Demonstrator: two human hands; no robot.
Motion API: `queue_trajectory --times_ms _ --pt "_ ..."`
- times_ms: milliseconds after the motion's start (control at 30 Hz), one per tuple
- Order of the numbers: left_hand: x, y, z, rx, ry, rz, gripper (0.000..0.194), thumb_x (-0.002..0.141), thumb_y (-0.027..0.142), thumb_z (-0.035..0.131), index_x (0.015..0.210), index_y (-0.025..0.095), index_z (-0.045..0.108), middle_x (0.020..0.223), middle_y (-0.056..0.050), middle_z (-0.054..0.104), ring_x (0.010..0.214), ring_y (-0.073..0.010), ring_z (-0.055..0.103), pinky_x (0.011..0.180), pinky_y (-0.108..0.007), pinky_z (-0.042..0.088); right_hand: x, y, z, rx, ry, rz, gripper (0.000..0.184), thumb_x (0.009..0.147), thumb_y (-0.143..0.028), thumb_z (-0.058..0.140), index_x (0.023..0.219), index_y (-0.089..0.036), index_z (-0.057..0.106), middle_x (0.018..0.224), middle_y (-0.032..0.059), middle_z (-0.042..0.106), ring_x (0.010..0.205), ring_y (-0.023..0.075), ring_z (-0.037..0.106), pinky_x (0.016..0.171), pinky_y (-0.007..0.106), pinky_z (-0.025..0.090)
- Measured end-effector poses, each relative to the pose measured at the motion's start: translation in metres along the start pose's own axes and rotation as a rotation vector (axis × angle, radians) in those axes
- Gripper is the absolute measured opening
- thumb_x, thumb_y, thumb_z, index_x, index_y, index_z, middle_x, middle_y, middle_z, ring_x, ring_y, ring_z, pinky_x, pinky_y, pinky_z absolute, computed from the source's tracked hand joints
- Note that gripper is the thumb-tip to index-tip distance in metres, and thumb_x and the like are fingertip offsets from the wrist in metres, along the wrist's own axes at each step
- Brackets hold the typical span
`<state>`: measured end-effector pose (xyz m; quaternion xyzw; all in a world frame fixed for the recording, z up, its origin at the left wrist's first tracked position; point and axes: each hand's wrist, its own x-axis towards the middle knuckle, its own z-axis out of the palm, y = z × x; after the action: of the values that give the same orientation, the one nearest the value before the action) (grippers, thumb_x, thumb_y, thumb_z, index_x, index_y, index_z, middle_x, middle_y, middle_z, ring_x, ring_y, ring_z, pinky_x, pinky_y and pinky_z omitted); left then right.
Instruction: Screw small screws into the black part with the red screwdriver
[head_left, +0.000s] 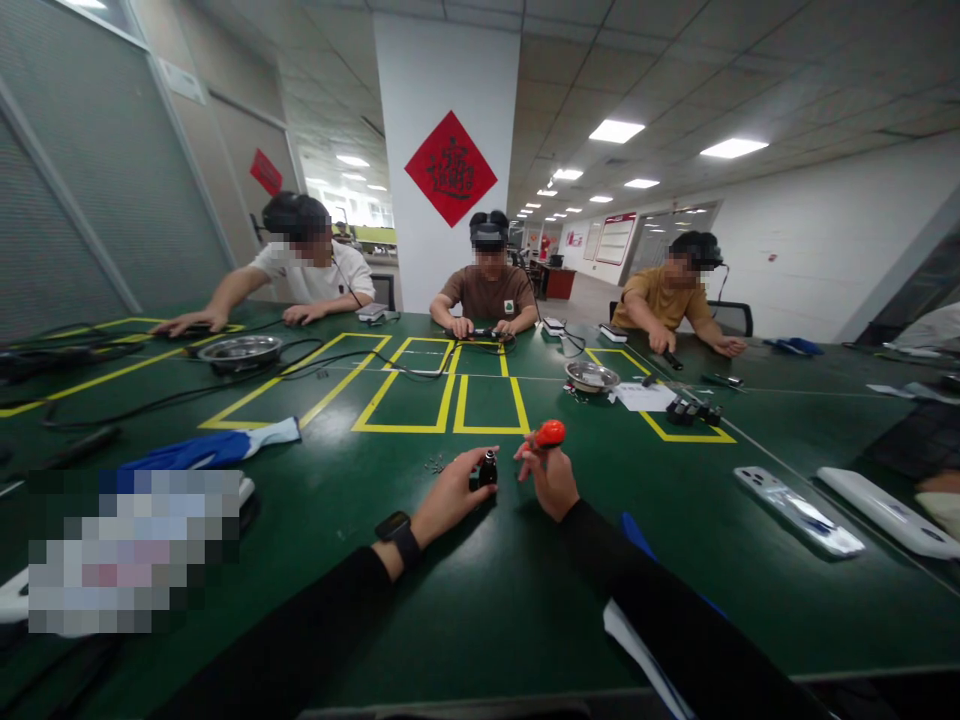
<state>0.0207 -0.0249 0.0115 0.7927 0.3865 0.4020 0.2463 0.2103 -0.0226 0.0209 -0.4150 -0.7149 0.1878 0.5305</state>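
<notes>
My left hand (454,497) is closed around a small black cylinder (488,468) with a silvery top, held upright just over the green table. To its right, my right hand (553,482) grips a tool with a rounded orange-red handle (551,432). Its shaft and tip cannot be made out, so its exact kind is unclear. The black cylinder and the orange-red tool are a short gap apart. Several tiny metal pieces (433,464) lie on the table beside my left hand.
Blue-and-white gloves (217,445) lie left; a phone (799,510) and a white device (885,510) lie right. Metal bowls (240,350) (592,376), cables and black parts (694,412) are farther back. Three people sit across the green table (465,620).
</notes>
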Motion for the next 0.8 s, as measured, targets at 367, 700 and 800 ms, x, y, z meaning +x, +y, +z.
queue_trajectory --times_ms 367,700,800 --pt "0.002 -0.001 -0.001 -0.022 -0.016 -0.014 0.039 0.072 0.021 0.065 0.11 0.02 0.056 0.107 -0.006 0.061 0.097 -0.0207 0.056 0.089 -0.035 0.043 -0.016 -0.031 0.013 0.591 0.194 -0.066 0.018 0.093 -0.038 0.03 0.1 -0.022 0.037 0.072 -0.0009 0.06 0.043 0.0112 0.057 0.039 0.025 0.044" --pt "0.002 0.001 -0.001 0.014 -0.019 -0.005 0.032 0.073 0.021 0.063 0.104 0.018 0.056 0.1 -0.006 0.062 0.091 -0.0189 0.056 0.084 -0.032 0.043 -0.018 -0.028 0.014 0.534 0.018 -0.126 0.018 0.091 -0.038 0.038 0.1 -0.022 0.039 0.078 0.0015 0.061 0.053 0.0131 0.061 0.053 0.03 0.049" --pt "0.002 0.001 0.0 0.026 -0.026 -0.005 0.031 0.074 0.022 0.063 0.103 0.018 0.056 0.097 -0.005 0.062 0.088 -0.0183 0.056 0.08 -0.031 0.043 -0.018 -0.027 0.015 0.516 -0.002 -0.134 0.019 0.091 -0.038 0.039 0.1 -0.022 0.04 0.077 0.002 0.061 0.054 0.0135 0.061 0.053 0.03 0.049"
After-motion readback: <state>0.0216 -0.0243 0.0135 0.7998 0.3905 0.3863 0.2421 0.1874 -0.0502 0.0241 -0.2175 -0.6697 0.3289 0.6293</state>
